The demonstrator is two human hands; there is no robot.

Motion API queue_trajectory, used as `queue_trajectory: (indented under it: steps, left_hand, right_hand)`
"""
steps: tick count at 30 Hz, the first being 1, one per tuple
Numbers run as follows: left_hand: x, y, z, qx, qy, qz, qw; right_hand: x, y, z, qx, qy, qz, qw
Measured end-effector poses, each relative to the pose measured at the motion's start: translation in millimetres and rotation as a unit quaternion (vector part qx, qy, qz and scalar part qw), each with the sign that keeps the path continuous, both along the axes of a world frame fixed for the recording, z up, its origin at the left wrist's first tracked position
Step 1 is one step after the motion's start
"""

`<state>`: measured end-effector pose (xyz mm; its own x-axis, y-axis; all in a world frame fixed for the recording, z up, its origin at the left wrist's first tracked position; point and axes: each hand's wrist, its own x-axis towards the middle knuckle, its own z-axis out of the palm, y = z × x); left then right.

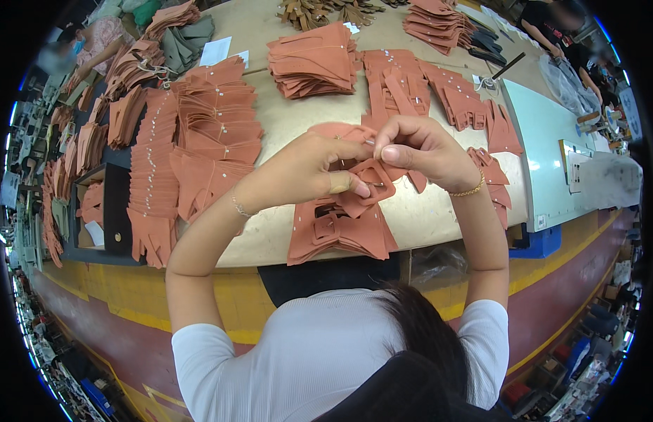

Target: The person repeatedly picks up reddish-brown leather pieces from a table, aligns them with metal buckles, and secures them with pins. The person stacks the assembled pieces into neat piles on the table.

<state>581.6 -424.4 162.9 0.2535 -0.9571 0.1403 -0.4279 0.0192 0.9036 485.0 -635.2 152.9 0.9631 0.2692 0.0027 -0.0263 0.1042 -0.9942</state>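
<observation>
Above the table, my left hand (316, 169) grips a coral fabric piece with a square covered buckle (385, 174); a bandage wraps one of its fingers. My right hand (426, 151) is closed in a pinch just above the buckle, its fingertips meeting those of my left hand. Whatever small thing lies in that pinch is too tiny to make out. Directly below at the table's near edge sits a pile of coral belted pieces (344, 239) with a buckle on top. Beyond my hands lie more coral pieces with straps and buckles (398, 88).
Long rows of coral pieces (217, 119) cover the table's left side, beside a black box (115, 211). A coral stack (312, 60) stands farther back. At right are a pale green board (548, 148) and a blue bin (544, 243). Other people work at both far corners.
</observation>
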Motion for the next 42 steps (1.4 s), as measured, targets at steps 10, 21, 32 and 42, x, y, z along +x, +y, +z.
queue_trajectory:
  steps: [10, 21, 32, 42]
  left_hand:
    - [4.9, 2.5, 7.3, 0.019, 0.169, 0.026, 0.985]
    - [14.4, -0.3, 14.0, 0.043, 0.094, 0.028, 0.994]
    - [16.4, -3.5, 15.5, 0.042, 0.173, 0.051, 0.983]
    - [19.8, -9.7, 19.6, 0.040, 0.118, 0.037, 0.992]
  right_hand:
    - [0.3, 7.6, -4.7, 0.018, -0.042, -0.005, 0.999]
    - [-1.1, 2.4, 6.4, -0.080, -0.048, -0.029, 0.995]
    - [-1.4, 5.7, 4.1, -0.185, -0.130, -0.127, 0.966]
    - [-5.4, 22.1, 11.1, -0.213, -0.237, -0.161, 0.934]
